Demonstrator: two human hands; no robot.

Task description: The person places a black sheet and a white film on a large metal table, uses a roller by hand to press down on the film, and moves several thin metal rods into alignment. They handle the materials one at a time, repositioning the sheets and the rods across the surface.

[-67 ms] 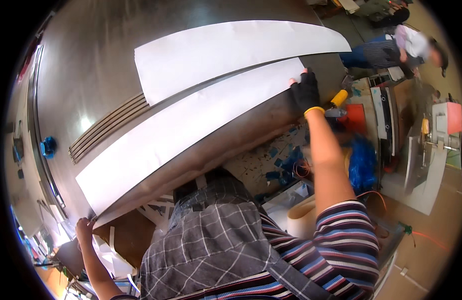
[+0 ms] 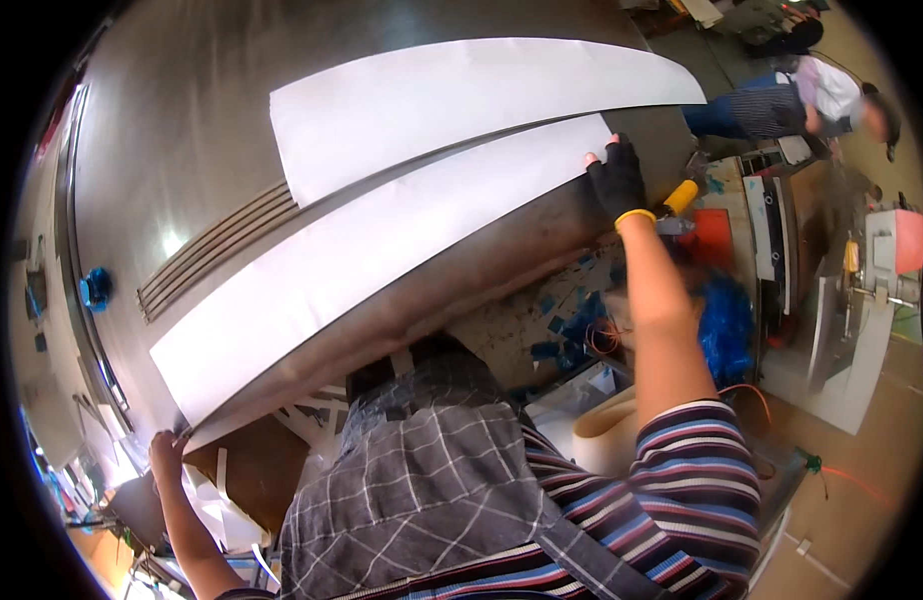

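Note:
A long white curved sheet [image 2: 382, 240] lies along the near side of the dark metal table [image 2: 182, 110]. At its right end rests my right hand [image 2: 616, 182], in a black fingerless glove with a yellow cuff, its thumb and forefinger stretched out at the sheet's edge. My left hand [image 2: 167, 455] is at the table's near left edge, by the sheet's lower left corner. Its fingers are drawn together around something small and dark that I cannot make out. Beyond lies a second white curved sheet [image 2: 462, 110], apart from the first across a narrow gap.
Several thin metal bars [image 2: 217, 250] lie beside the far sheet. A blue round object [image 2: 96, 289] sits at the left. Right of my glove are a yellow cylinder [image 2: 681, 196] and a red block [image 2: 709, 238]. Blue scraps [image 2: 577, 330] lie below; another person [image 2: 772, 105] stands far right.

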